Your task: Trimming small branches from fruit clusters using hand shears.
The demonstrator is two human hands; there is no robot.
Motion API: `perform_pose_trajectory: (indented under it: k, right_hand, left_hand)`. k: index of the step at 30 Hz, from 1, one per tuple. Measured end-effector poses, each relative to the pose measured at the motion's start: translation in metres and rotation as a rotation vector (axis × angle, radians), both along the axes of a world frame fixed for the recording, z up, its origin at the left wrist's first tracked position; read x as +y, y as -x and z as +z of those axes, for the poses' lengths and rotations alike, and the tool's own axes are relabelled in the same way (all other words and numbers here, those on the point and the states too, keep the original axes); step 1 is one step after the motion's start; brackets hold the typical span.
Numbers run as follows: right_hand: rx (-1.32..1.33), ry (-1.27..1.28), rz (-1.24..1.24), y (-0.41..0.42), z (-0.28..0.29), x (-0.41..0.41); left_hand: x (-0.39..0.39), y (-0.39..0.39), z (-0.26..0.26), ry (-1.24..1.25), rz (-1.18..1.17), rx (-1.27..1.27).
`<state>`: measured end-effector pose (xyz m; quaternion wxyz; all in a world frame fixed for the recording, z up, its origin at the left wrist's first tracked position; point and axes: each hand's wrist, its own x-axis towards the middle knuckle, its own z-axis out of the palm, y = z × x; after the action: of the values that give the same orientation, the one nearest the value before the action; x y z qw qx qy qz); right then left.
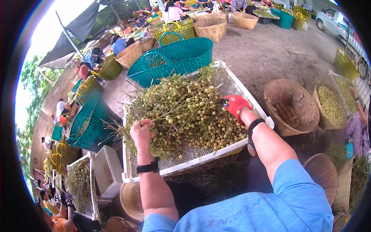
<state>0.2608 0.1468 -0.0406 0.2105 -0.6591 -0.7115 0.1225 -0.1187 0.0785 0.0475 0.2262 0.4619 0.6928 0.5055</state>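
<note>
A white slatted plastic tray [232,74] lies before me, heaped with stalked bunches of small round yellow-green and brown fruit [185,107] that look like longans. My left hand [141,133], bare, pinches a thin stalk [162,116] at the heap's left side. Over the right side of the heap is my right hand [237,107] in a red glove. Its fingers close around a small dark tool [225,102], mostly hidden by the glove, so its kind is unclear. Loose fruit lies on the tray's near mesh.
Teal plastic baskets [188,52] stand beyond the tray and at left [89,121]. Right of me are a wicker basket [289,107] and a fruit-filled one [330,105]. A white box [108,171] and another fruit tray [79,182] sit at lower left. Several people work around.
</note>
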Motion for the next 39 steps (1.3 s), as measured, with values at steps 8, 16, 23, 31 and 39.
perform_pose_trajectory:
  k: [8,16,23,31,39]
  right_hand:
    - [0.346,-0.306,0.257,0.041,0.087,-0.042]
    - [0.995,0.168,0.569,0.069,0.070,-0.047]
    - [1.375,0.392,0.639,0.093,0.055,-0.056]
    - [0.344,0.116,0.498,0.095,0.071,-0.061]
    - [-0.109,0.066,0.303,0.058,0.043,-0.044]
  left_hand:
    - [-0.004,-0.017,-0.002,-0.053,-0.099,-0.115]
    - [-0.003,-0.057,-0.004,-0.051,-0.237,-0.321]
    - [-0.008,-0.075,-0.004,-0.034,-0.219,-0.324]
    - [-0.014,-0.085,-0.006,0.005,-0.206,-0.175]
    - [-0.015,-0.095,-0.019,0.024,-0.153,0.036]
